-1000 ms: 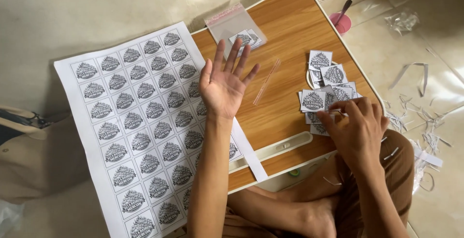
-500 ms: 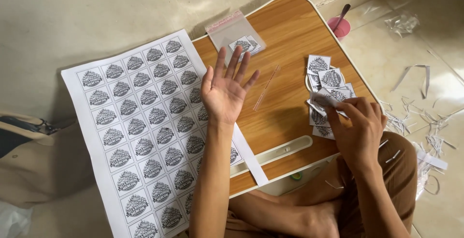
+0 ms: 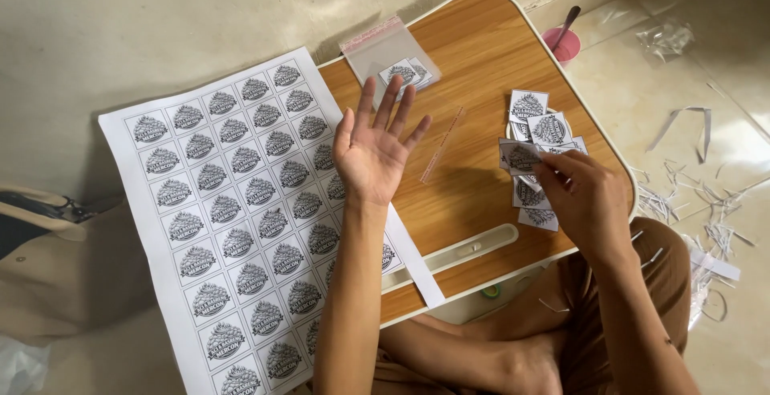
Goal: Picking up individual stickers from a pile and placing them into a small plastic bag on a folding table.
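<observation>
My right hand (image 3: 589, 202) has its grip pinched on a small square cut-out paper label with a black emblem (image 3: 520, 157), thumb and fingertips holding its right edge so that it sticks out to the left, just above the loose pile of cut labels (image 3: 539, 130) lying on the right side of the low wooden bench with a pale rim (image 3: 481, 66). Some labels of that pile lie under my hand, others just beyond it toward the far edge.

My left hand (image 3: 375, 150) is released: palm up, fingers spread, holding nothing, hovering over the left part of the bench where the large white printed sheet of emblem labels in rows (image 3: 233, 218) overlaps it. The sheet hangs off the bench's left side over the pale floor (image 3: 160, 18). A narrow white paper strip (image 3: 413, 255) lies along the sheet's right edge under my forearm.

Between my hands lies a thin clear plastic strip (image 3: 443, 145). Just past my left fingertips, at the far edge, is a small clear zip bag with a pink seal (image 3: 389, 54), a few labels inside. At the far right corner, off the bench, stands a pink cup (image 3: 561, 42) with a dark handle sticking out. White paper trimmings (image 3: 706, 210) litter the floor to my right, beside my brown-clad knee (image 3: 666, 259).
</observation>
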